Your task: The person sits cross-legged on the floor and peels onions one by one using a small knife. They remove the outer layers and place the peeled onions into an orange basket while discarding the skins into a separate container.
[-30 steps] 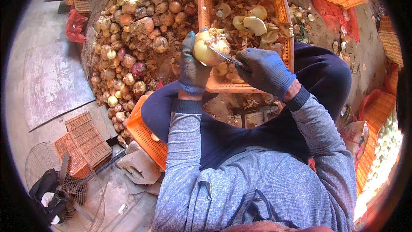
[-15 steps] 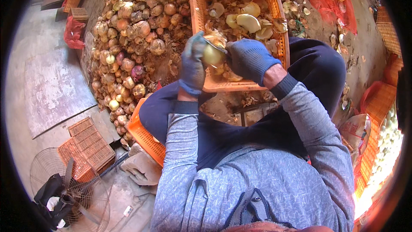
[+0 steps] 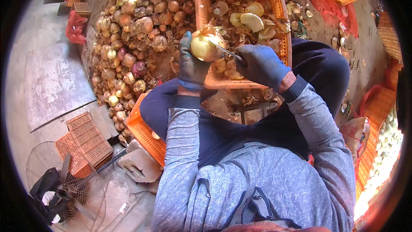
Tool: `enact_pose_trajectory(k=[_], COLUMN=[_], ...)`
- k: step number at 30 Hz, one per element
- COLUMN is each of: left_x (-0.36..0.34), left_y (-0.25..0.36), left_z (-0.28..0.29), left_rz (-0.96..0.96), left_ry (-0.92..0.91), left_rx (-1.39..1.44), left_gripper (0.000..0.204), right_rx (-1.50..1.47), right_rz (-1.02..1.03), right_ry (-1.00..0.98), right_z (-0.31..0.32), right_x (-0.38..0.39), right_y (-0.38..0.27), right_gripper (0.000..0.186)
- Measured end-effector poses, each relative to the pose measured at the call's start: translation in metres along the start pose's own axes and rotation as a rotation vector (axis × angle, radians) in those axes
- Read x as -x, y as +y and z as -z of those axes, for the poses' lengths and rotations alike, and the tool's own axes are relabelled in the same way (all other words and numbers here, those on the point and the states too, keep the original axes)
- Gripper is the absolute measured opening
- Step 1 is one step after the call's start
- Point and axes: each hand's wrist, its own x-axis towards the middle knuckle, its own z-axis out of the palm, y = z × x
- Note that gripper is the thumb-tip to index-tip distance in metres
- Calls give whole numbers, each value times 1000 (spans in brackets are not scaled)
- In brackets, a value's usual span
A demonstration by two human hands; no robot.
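A partly peeled onion (image 3: 205,48) rests in my gloved left hand (image 3: 190,66), its pale flesh bare at the front and loose brown skin at its top. My gloved right hand (image 3: 262,64) is closed around the handle of a small knife (image 3: 228,52). The blade points left, its tip against the onion's right side. Both hands are over the near left part of an orange plastic crate (image 3: 284,21), which holds onion skins and pale cut onion pieces (image 3: 252,22).
A large heap of unpeeled onions (image 3: 141,21) covers the floor on the left. Another orange crate (image 3: 146,131) stands by my left knee. Stacked crates (image 3: 90,139) and a wire-caged fan (image 3: 66,184) are at the lower left. Red netting (image 3: 326,6) lies at the far right.
The onion has turned in my left hand and more of its pale flesh shows. My right hand has moved slightly right and down, and the knife blade is now in plain view.
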Motion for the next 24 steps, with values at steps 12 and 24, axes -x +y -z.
enact_pose_trajectory(k=[12,24], left_x=[32,48], left_y=[-4,-51], left_z=[108,142], left_rz=[-324,-261], left_ry=[485,642], left_rx=[-395,-447], left_gripper=[49,45], right_rx=[6,-62], right_rz=[56,-144], right_ry=[-446,-650], right_z=[-32,-60], right_x=[-10,-1], right_y=[-8,-32], right_gripper=[24,25])
